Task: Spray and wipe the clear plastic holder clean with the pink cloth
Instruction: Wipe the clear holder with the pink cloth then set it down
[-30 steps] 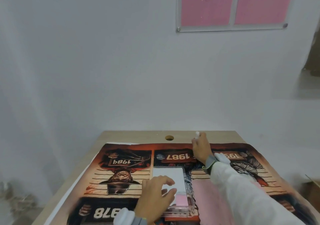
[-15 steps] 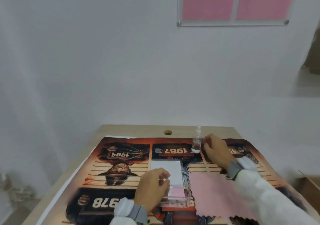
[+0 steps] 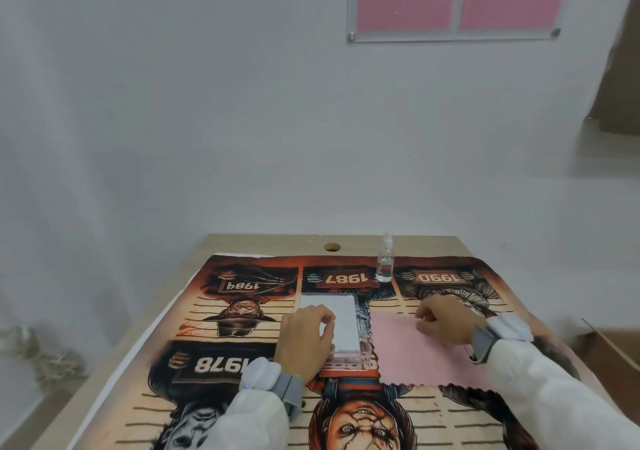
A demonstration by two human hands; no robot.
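A person in white sleeves with grey wrist cuffs worked at a light wooden table (image 3: 221, 255) covered by a large printed poster of mugshot-style horror figures (image 3: 242, 314) bearing the years 1978, 1984, 1987 and 1990. Nearest the camera, the left hand (image 3: 306, 339) lay on the clear rectangular plastic holder (image 3: 348, 332), fingers curled over its left edge and pressing it flat to the poster rather than lifting it. Just beside the holder, touching its right side, a square pink cloth with a zigzag-cut edge (image 3: 412, 356) lay spread flat. The right hand (image 3: 445, 318) rested on the cloth's far right part with fingers bent; whether it had pinched the fabric could not be told from this angle. Farther back, a small clear plastic spray bottle with a clear cap (image 3: 385, 262) stood upright and untouched between the 1987 and 1990 panels, with a round cable hole (image 3: 332, 247) beyond it near the white wall
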